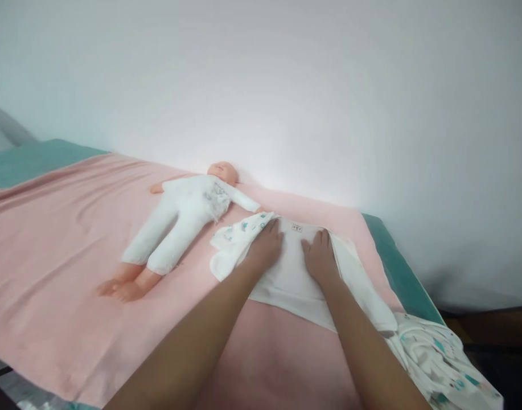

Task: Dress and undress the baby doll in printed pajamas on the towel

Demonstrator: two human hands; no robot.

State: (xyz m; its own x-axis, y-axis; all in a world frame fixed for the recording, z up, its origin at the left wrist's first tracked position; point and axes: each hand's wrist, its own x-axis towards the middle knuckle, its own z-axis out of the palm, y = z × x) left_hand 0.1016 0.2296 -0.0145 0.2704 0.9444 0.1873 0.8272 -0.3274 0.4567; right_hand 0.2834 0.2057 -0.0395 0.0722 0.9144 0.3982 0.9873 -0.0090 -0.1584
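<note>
A white baby garment (292,267) with a small label near its collar lies spread on the pink sheet (64,239). My left hand (267,246) rests flat on its left part, fingers stretched out, touching a patterned white cloth edge (239,233). My right hand (319,256) lies flat on the garment's right part, fingers together and extended. Neither hand grips anything. A baby doll (184,219) in a white suit lies on its back to the left of the garment, head toward the wall.
A patterned white cloth (440,356) hangs over the bed's right front corner. A teal mattress edge (399,273) shows beside the pink sheet. A white wall (286,85) stands right behind the bed. Dark floor shows at the far right.
</note>
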